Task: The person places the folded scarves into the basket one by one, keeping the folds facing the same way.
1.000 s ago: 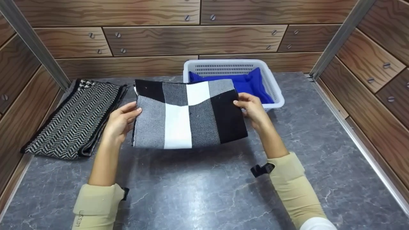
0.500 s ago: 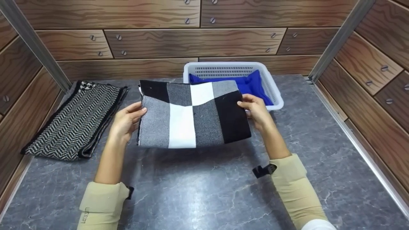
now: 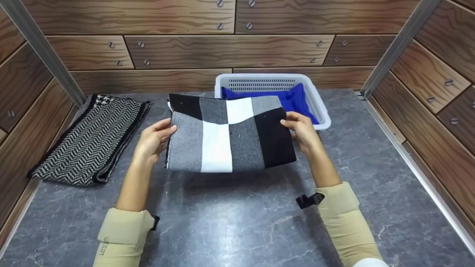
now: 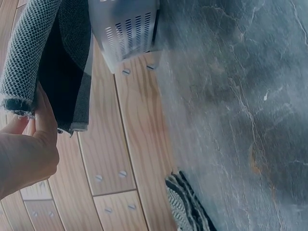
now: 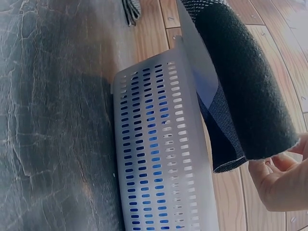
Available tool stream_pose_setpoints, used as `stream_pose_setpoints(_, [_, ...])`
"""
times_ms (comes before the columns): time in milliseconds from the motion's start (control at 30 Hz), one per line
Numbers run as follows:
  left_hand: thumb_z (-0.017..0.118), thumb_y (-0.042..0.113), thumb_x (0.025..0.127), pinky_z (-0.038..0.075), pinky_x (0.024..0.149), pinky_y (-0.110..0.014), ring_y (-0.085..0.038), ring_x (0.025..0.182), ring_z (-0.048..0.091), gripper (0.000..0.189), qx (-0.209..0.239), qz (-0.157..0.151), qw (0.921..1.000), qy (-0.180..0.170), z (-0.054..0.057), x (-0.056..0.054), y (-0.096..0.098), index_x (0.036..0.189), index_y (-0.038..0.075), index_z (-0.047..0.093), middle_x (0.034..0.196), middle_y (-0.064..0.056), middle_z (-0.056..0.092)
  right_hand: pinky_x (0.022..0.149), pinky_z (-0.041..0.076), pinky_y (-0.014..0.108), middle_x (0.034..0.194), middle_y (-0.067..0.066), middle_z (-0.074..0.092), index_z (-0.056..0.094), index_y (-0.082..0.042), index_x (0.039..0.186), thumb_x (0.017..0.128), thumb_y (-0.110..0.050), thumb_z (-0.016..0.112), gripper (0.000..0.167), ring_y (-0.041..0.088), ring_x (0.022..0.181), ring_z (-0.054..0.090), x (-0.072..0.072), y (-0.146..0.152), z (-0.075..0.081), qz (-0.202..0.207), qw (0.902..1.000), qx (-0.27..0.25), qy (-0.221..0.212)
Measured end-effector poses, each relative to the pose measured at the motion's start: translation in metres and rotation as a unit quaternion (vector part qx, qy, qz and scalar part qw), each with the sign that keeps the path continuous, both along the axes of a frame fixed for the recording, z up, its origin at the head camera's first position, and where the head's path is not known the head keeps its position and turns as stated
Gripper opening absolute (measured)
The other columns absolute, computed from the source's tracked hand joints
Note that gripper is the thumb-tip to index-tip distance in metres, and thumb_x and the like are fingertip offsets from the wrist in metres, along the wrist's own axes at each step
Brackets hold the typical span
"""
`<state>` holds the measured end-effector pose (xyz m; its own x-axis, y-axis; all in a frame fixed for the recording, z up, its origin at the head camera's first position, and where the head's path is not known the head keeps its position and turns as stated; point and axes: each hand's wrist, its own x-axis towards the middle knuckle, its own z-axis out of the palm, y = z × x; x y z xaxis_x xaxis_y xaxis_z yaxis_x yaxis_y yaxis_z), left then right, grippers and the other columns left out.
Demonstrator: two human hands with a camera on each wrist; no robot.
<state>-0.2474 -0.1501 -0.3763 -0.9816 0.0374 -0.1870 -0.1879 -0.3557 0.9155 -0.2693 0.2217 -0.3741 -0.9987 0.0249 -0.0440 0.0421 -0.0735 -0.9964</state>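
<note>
A folded scarf (image 3: 217, 144) with black, white and grey blocks is held up between both hands, clear of the table. My left hand (image 3: 150, 142) pinches its left edge, thumb in front and fingers behind. On the opposite edge, my right hand (image 3: 303, 129) grips it the same way. In the left wrist view the scarf (image 4: 24, 57) shows its folded layers, with the left hand (image 4: 31, 149) at its end. The right wrist view has the right hand (image 5: 284, 178) at the scarf's dark end (image 5: 248, 91). Part of the basket is hidden behind the scarf.
A white slotted basket (image 3: 320, 100) stands at the back, with blue cloth (image 3: 291, 102) inside. To the left, a folded herringbone scarf (image 3: 89, 141) lies on the grey marbled table (image 3: 230, 215). Wood-patterned walls (image 3: 178, 52) surround the table on three sides.
Both hands and the checked scarf have shifted slightly right in the head view, the left hand the most. The grip on both edges is unchanged. The whole view has also tilted a little.
</note>
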Motion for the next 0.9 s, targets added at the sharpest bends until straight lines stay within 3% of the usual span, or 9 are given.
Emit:
stream_pose_setpoints(567, [0.055,-0.006,0.088,0.052,0.06,-0.022,-0.009,0.064,0.061,0.05,0.017,-0.004,0.9998,-0.011,-0.001,-0.003,0.007,0.136,-0.004,0.037,0.082,0.002,0.061,0.055,0.048,0.023,0.081,0.001,0.053,0.056,-0.006,0.09,0.086,0.004,0.057,0.011,0.01,0.062,0.055,0.001,0.007,0.002,-0.015,0.9998,0.01,-0.007])
stream_pose_setpoints(900, [0.055,-0.004,0.088,0.05,0.059,-0.021,-0.007,0.063,0.059,0.049,-0.003,-0.003,0.9999,-0.009,0.003,-0.006,0.012,0.135,-0.005,0.038,0.082,0.003,0.06,0.055,0.05,0.024,0.084,0.003,0.055,0.056,-0.006,0.091,0.086,0.002,0.057,0.01,0.012,0.061,0.057,0.0,0.012,0.005,-0.007,0.9998,-0.004,-0.018])
